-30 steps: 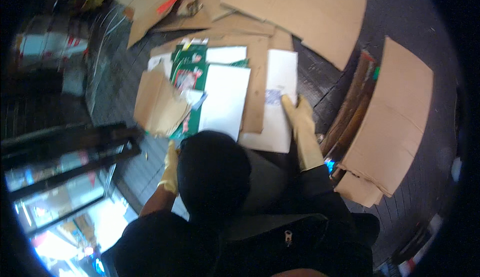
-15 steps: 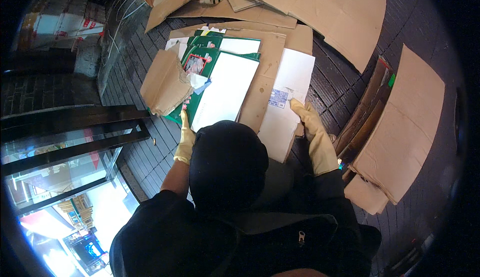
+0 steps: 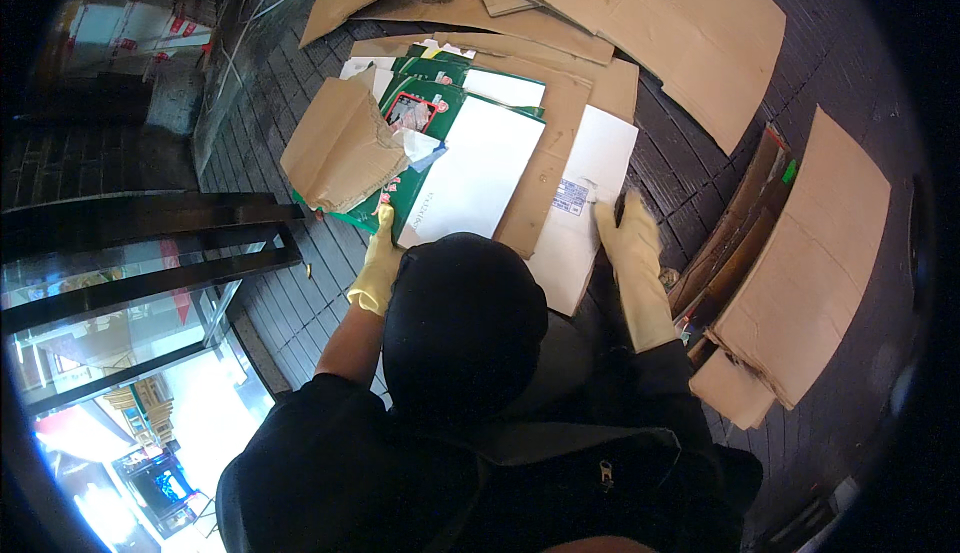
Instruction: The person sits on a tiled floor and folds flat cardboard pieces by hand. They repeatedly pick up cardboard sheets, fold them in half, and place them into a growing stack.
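My left hand point(image 3: 377, 258), in a yellow rubber glove, grips the near edge of a flattened green and white cardboard box point(image 3: 480, 168), thumb on top and fingers hidden. A torn brown cardboard piece point(image 3: 342, 148) lies over that box's left part. My right hand point(image 3: 632, 253), gloved alike, is beside the right edge of a white cardboard panel point(image 3: 592, 158) with a blue printed block. Its thumb stands apart from its fingers, and nothing shows between them. Beneath these pieces lie brown cardboard sheets point(image 3: 545, 198). A black rounded shape point(image 3: 460, 328) hides the stack's near part.
Large flattened brown sheets point(image 3: 670, 38) lie at the far side. More folded cardboard point(image 3: 815, 253) leans or lies at the right. A dark-framed glass door point(image 3: 130, 303) is at the left, near a taped white bundle point(image 3: 140, 33). The floor point(image 3: 270, 123) is dark and grooved.
My right hand has shifted off the white panel's printed face to its right edge, and its thumb and fingers have parted. My left hand stays at the green box's edge. The view has shifted slightly.
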